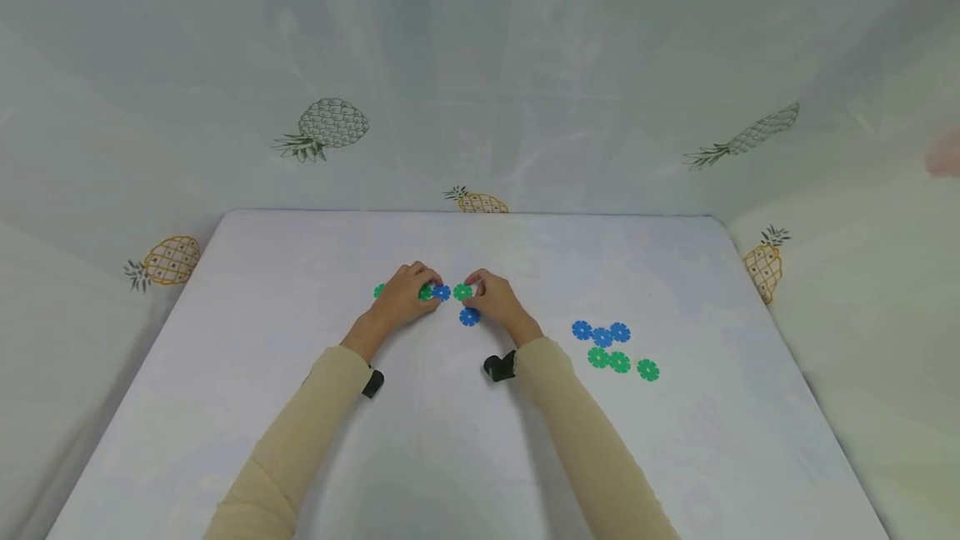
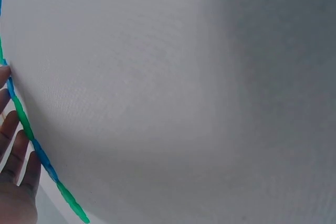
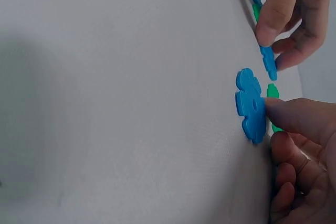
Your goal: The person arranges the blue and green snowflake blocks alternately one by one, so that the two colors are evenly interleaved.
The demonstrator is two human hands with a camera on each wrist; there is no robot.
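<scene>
My left hand (image 1: 401, 298) grips a row of joined green and blue flower-shaped plastic discs (image 2: 46, 163), thumb on one side and fingers along the other. A green disc (image 1: 378, 291) shows at the row's left end, and a blue disc (image 1: 441, 292) forms its right end. Just right of that, my right hand (image 1: 498, 301) pinches a single green disc (image 1: 462, 292) between thumb and fingers. A small gap separates it from the blue end disc. Close to the right thumb is a loose blue disc (image 3: 253, 106). Part of the row is hidden behind the left hand.
On the white table (image 1: 435, 457), to the right, lie several blue discs (image 1: 602, 337) and, nearer, green discs (image 1: 619, 362). A pineapple-print curtain (image 1: 480, 90) hangs behind the table's far edge. Dark wrist-worn devices (image 1: 499, 367) sit under the sleeves.
</scene>
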